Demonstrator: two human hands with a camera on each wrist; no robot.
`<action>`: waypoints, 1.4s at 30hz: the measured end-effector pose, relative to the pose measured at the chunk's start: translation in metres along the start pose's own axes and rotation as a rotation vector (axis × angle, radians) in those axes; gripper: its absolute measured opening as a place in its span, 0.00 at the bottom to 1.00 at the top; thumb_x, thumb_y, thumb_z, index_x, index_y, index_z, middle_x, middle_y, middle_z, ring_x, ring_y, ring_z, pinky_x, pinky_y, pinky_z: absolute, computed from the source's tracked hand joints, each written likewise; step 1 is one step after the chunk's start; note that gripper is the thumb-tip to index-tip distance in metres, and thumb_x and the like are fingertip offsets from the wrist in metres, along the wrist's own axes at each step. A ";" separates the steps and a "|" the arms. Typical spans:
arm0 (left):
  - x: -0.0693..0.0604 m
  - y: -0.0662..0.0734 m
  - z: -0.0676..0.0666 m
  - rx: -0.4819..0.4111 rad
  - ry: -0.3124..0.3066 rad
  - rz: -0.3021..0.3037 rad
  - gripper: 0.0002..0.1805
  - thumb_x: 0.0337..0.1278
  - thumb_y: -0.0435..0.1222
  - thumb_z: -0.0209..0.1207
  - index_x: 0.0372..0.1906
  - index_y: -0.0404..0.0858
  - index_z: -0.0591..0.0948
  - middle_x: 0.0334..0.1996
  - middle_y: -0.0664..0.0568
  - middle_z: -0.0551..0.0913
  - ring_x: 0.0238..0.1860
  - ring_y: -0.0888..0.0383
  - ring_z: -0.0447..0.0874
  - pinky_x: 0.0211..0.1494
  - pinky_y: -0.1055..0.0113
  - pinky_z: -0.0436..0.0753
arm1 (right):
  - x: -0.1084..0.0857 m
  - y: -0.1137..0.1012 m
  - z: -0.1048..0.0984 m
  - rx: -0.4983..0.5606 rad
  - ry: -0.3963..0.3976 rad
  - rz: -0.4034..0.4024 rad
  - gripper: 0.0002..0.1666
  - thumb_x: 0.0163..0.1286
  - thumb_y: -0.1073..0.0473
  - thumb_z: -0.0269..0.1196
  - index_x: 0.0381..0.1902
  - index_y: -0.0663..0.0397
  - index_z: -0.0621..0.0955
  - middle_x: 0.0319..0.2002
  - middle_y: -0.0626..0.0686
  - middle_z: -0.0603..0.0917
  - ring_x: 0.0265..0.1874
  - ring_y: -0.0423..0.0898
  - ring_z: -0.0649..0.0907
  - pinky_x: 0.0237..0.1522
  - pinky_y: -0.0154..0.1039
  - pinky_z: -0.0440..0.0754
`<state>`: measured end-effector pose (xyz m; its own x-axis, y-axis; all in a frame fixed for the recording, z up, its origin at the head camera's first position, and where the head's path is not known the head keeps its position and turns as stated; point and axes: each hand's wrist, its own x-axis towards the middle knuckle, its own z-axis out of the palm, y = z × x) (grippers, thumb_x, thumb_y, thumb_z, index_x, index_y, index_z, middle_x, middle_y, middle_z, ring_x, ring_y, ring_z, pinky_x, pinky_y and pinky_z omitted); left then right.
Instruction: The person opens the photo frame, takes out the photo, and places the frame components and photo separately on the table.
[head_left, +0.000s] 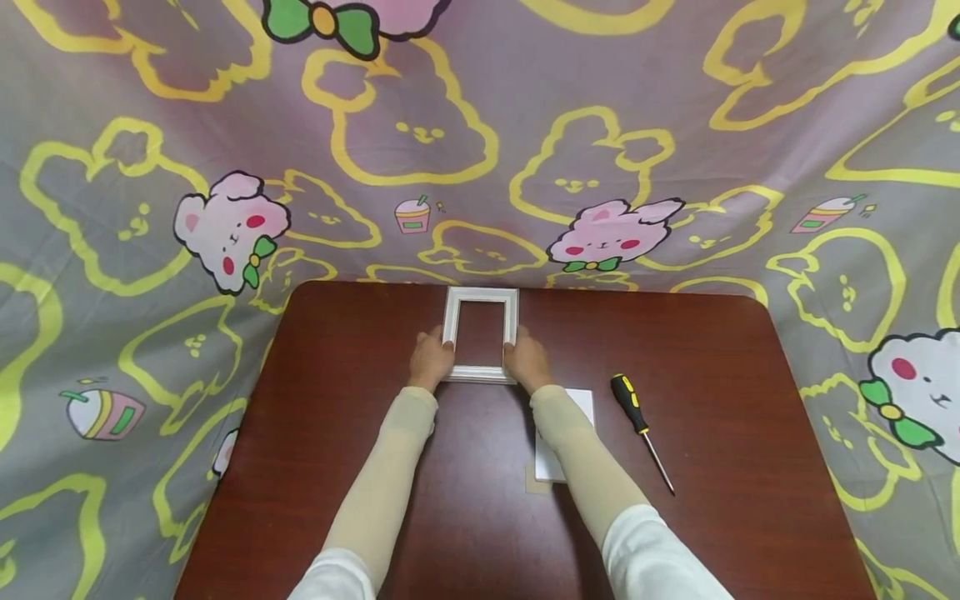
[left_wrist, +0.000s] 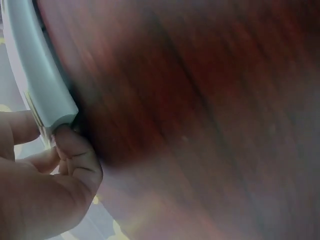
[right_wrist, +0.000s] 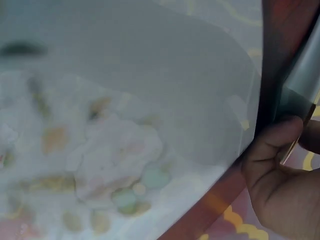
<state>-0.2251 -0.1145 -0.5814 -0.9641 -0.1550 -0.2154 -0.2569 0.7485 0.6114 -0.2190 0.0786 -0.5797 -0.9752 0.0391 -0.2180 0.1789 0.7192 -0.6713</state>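
Note:
A white picture frame (head_left: 481, 293) with an open centre is at the table's far edge, gripped from both sides. My left hand (head_left: 432, 358) holds its left side near the lower corner, thumb on the face. On the opposite side, my right hand (head_left: 528, 360) grips the frame in the same way. In the left wrist view, fingers of the left hand (left_wrist: 55, 190) pinch the frame's end (left_wrist: 42, 70). The right wrist view has the right hand (right_wrist: 282, 185) pinching the frame's edge (right_wrist: 305, 72) at the far right.
A black and yellow screwdriver (head_left: 630, 403) lies to the right, its tip toward the near side. A white rectangular panel (head_left: 551, 463) lies partly under the right forearm, above a small brown piece (head_left: 536, 483). Patterned cloth (head_left: 480, 100) surrounds the brown table (head_left: 337, 350).

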 end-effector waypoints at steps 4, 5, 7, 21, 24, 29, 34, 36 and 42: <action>-0.013 -0.002 0.006 -0.068 0.105 -0.016 0.28 0.71 0.42 0.53 0.71 0.37 0.71 0.58 0.33 0.74 0.58 0.34 0.75 0.58 0.44 0.73 | -0.007 0.014 -0.007 0.060 0.046 -0.024 0.33 0.77 0.52 0.55 0.72 0.65 0.66 0.59 0.72 0.78 0.59 0.70 0.77 0.62 0.59 0.71; -0.019 -0.003 0.007 -0.086 0.144 -0.011 0.27 0.70 0.42 0.53 0.70 0.36 0.72 0.56 0.34 0.75 0.57 0.35 0.75 0.56 0.44 0.73 | -0.010 0.019 -0.011 0.075 0.063 -0.027 0.34 0.77 0.52 0.55 0.73 0.65 0.65 0.60 0.72 0.77 0.60 0.70 0.76 0.63 0.59 0.71; -0.033 -0.003 0.012 -0.117 0.232 0.009 0.24 0.69 0.40 0.54 0.66 0.36 0.76 0.51 0.36 0.78 0.54 0.37 0.76 0.52 0.44 0.74 | -0.020 0.030 -0.022 0.099 0.099 -0.037 0.32 0.77 0.52 0.55 0.72 0.63 0.67 0.61 0.70 0.78 0.60 0.69 0.76 0.62 0.60 0.71; -0.163 0.032 0.071 -0.180 -0.159 0.186 0.20 0.66 0.35 0.56 0.59 0.33 0.80 0.42 0.47 0.84 0.44 0.48 0.83 0.50 0.50 0.79 | -0.149 0.103 -0.054 -0.189 0.194 0.061 0.25 0.71 0.58 0.58 0.56 0.74 0.76 0.45 0.73 0.82 0.43 0.71 0.82 0.42 0.64 0.78; -0.175 0.039 0.082 -0.153 -0.217 0.208 0.27 0.66 0.36 0.56 0.68 0.32 0.73 0.50 0.43 0.80 0.51 0.45 0.81 0.55 0.48 0.78 | -0.168 0.108 -0.045 -0.179 0.149 0.087 0.29 0.70 0.57 0.59 0.60 0.76 0.74 0.48 0.75 0.79 0.46 0.73 0.81 0.46 0.65 0.77; -0.188 0.045 0.089 -0.159 -0.237 0.228 0.32 0.65 0.36 0.57 0.73 0.34 0.68 0.56 0.40 0.77 0.52 0.45 0.80 0.54 0.48 0.78 | -0.183 0.111 -0.033 -0.104 0.145 0.037 0.33 0.70 0.58 0.59 0.66 0.77 0.70 0.51 0.77 0.78 0.50 0.73 0.80 0.51 0.65 0.76; -0.195 0.045 0.087 -0.212 -0.281 0.219 0.32 0.66 0.36 0.56 0.74 0.37 0.67 0.59 0.43 0.78 0.52 0.48 0.82 0.55 0.48 0.78 | -0.191 0.113 -0.036 -0.093 0.176 0.040 0.32 0.69 0.59 0.60 0.65 0.75 0.72 0.48 0.76 0.79 0.47 0.73 0.80 0.50 0.65 0.76; -0.197 0.044 0.085 -0.228 -0.291 0.221 0.31 0.66 0.37 0.56 0.73 0.37 0.68 0.59 0.42 0.79 0.52 0.47 0.83 0.57 0.47 0.77 | -0.193 0.112 -0.037 -0.100 0.173 0.041 0.30 0.69 0.59 0.60 0.64 0.73 0.73 0.45 0.75 0.80 0.45 0.72 0.81 0.48 0.64 0.76; -0.200 0.042 0.079 -0.216 -0.287 0.247 0.30 0.65 0.36 0.55 0.72 0.37 0.70 0.59 0.41 0.82 0.58 0.45 0.81 0.61 0.46 0.75 | -0.198 0.107 -0.038 -0.145 0.193 0.032 0.24 0.68 0.59 0.60 0.57 0.71 0.77 0.36 0.72 0.80 0.38 0.71 0.81 0.39 0.64 0.76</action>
<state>-0.0376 -0.0012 -0.5733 -0.9486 0.2203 -0.2270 -0.0583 0.5837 0.8099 -0.0118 0.1743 -0.5811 -0.9786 0.1853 -0.0890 0.2032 0.8069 -0.5546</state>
